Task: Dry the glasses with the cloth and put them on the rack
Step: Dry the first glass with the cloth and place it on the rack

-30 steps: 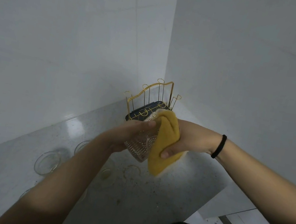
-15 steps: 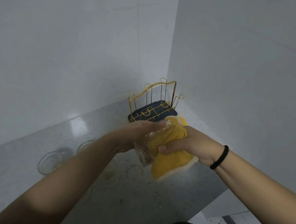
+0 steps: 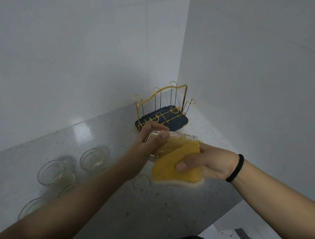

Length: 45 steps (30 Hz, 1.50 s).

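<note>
Probably a home kitchen corner — speckled countertop (image 3: 88,135), white wall tiles (image 3: 63,32), gold wire rack (image 3: 162,109).

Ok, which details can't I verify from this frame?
- Head view: the ribbed clear glass is mostly covered by the left hand and the yellow cloth, so its dryness can't be judged.
- The clear glasses on the grey counter are partly behind the left forearm; their count is uncertain.
- The right hand's fingers sit under the cloth.

Head view, down toward counter (image 3: 170,204) corner.
</note>
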Available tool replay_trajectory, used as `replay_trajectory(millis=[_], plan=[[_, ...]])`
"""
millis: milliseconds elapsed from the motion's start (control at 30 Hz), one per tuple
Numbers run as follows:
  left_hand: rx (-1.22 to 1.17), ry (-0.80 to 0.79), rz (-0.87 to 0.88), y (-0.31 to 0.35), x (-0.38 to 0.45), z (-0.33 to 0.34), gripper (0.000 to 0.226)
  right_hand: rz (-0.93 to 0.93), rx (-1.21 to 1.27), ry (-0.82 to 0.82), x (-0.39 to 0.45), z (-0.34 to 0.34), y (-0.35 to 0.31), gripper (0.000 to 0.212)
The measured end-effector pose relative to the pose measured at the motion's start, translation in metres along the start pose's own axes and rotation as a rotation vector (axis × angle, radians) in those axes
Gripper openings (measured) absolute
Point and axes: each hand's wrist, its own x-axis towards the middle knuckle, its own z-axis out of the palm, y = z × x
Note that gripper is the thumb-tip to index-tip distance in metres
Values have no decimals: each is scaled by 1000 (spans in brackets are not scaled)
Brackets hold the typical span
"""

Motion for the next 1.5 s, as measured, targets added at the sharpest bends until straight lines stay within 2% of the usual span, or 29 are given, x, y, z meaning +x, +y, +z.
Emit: replay_trajectory(millis=[167, 233, 333, 400, 467, 500, 533, 633, 700, 767, 800, 867, 900, 933, 1000, 1100, 1167, 1267, 1400, 1500], plan=[[-17, -24, -65, 3, 0, -1, 48, -97, -112, 148, 2, 10, 9, 75], [-35, -37, -120, 6, 1, 0, 53, -154, -408, 205, 2, 13, 12, 61], [-141, -96, -297, 6, 6, -2, 58, -341, -1090, 288, 6, 17, 18, 42], [-107, -170, -407, 10, 11, -8, 63, -404, -1227, 288, 9, 15, 23, 40], [-115, -189, -483, 13, 15, -13, 71, -355, -1126, 311, 8, 10, 20, 38], [-128, -169, -474, 15, 15, -13, 73, -289, -990, 311, 7, 8, 16, 39], [-102, -121, -398, 14, 13, -10, 69, -222, -794, 304, 6, 5, 11, 40], [177, 94, 91, 6, 7, -2, 38, -131, -132, 283, 6, 2, 0, 42], [164, 151, 199, 4, 8, 1, 33, -114, 16, 206, 8, 2, 0, 53], [123, 159, 136, 9, 11, 1, 30, -118, -122, 192, 9, 4, 1, 57], [99, 151, 52, 11, 13, 1, 32, -145, -355, 232, 8, 5, 3, 55], [28, 86, -215, 17, 19, 1, 39, -273, -1001, 321, 9, 6, 9, 46], [15, 49, -338, 20, 21, -1, 42, -368, -1226, 343, 12, 5, 14, 41], [33, 27, -412, 22, 23, -3, 45, -427, -1319, 362, 15, 5, 18, 39], [87, 27, -408, 22, 25, -6, 46, -436, -1234, 382, 15, 3, 19, 39], [194, 73, -81, 14, 15, -3, 40, -192, -666, 320, 6, 1, 5, 41], [147, 96, 65, 10, 9, 2, 31, -142, -418, 292, 4, 1, 0, 41], [19, 108, 20, 13, 8, 5, 26, -166, -328, 318, 8, 7, -2, 60], [-33, 127, -23, 13, 11, 6, 32, -190, -271, 512, 12, 19, -1, 44], [10, 146, -59, 11, 15, 2, 36, -200, -391, 511, 13, 21, 1, 32]])
